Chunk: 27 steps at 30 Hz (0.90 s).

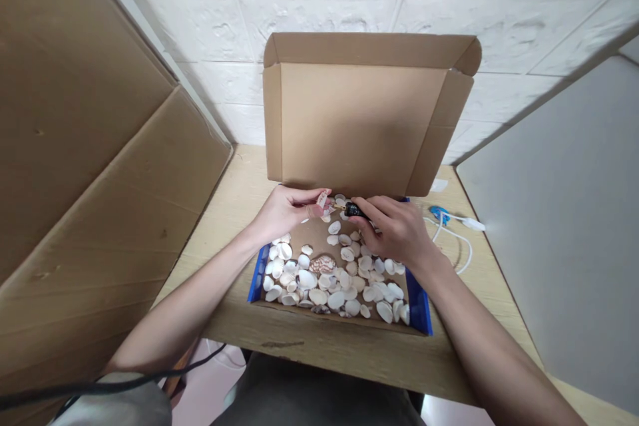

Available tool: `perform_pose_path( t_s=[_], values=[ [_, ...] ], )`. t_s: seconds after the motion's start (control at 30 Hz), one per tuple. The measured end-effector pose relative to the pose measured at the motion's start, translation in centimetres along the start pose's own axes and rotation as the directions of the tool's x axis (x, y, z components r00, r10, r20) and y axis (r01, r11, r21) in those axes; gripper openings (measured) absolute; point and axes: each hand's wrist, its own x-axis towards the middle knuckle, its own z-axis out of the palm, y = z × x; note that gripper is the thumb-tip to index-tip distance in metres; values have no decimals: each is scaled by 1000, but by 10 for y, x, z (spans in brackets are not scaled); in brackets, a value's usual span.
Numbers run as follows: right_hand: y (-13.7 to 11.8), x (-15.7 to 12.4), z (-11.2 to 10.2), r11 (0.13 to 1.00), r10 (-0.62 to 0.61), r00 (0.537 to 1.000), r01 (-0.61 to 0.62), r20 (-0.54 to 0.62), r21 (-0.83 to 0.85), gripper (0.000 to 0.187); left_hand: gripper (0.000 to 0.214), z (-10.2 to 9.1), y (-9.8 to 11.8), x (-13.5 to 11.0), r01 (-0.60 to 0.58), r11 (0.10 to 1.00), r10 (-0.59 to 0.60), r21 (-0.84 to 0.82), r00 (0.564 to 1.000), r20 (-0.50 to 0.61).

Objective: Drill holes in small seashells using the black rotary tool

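My left hand (299, 205) pinches a small white shell (323, 198) with reddish markings between thumb and fingers. In my right hand (392, 223) is a small black drill-like tool (353, 210), its thin brass-coloured tip pointing left at the shell. Whether the tip touches the shell cannot be made out. Both hands are over the far part of an open cardboard box (312, 236) with blue side edges. Many white shells (318, 295) lie in the box, mostly along its near and right parts. A larger brown-and-white patterned shell (322, 263) rests among them.
The box's raised lid (359, 120) stands behind, near a white brick wall (214, 26). On the wooden table (214, 239), a white cable (469, 253) and a blue item (439, 214) lie right. Cardboard (164, 186) stands left, a pale panel (559, 213) right.
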Motion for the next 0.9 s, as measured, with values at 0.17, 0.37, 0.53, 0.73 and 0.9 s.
perform_pose_path(
  t_s=[0.17,0.37,0.53,0.73,0.9],
  values=[
    [2,3,-2,996,-63,996,59,-58,-71,26,42,0,-1,0,2,999,-2,-33,1000,-5],
    [3,5,-4,993,-77,995,70,-70,-97,27,44,-1,-2,1,-9,1000,9,-14,1000,18],
    [-4,3,2,998,-59,998,59,19,-17,25,39,4,0,-1,-27,999,24,40,997,77],
    [-7,5,3,999,-51,999,51,-1,14,25,37,5,0,-1,-44,999,42,27,996,83],
    [-6,6,2,998,-55,998,55,28,12,26,38,5,1,-1,-64,997,59,40,992,110]
  ],
)
